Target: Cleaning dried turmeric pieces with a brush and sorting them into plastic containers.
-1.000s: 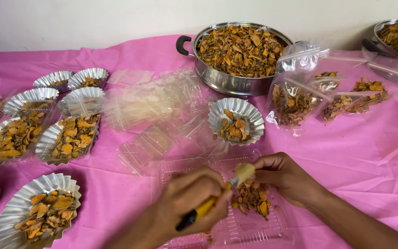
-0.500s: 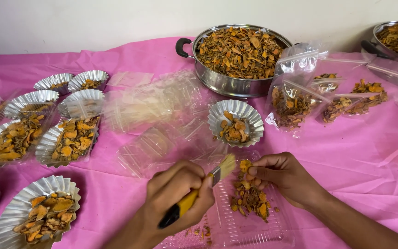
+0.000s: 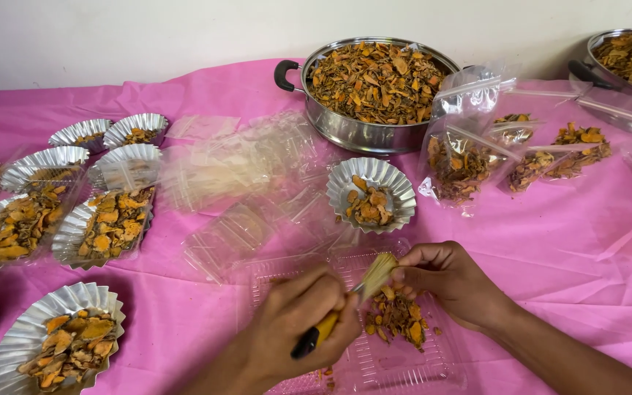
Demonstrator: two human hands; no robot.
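Left hand (image 3: pixel 298 322) clenched round a yellow-handled brush (image 3: pixel 345 306), bristles raised against a dried orange piece pinched in the fingertips of the right hand (image 3: pixel 444 281) — both poised just above the clear plastic tray (image 3: pixel 404 362). Head view only: small heap of dried orange slices (image 3: pixel 396 318) lying inside that tray, under the bristles. Beyond the tray, a fluted foil cup (image 3: pixel 371 194) partly filled; farther back, a steel pan (image 3: pixel 374 88) heaped with slices. Left of the tray, loose clear lids (image 3: pixel 243 175) and more filled foil cups (image 3: pixel 56 344); right of it, zip bags (image 3: pixel 469 157) on the pink cloth (image 3: pixel 587 241). Likely hazard — brittle piece snapping or slipping from a light pinch under brushing; stray flecks landing off the tray onto the cloth.
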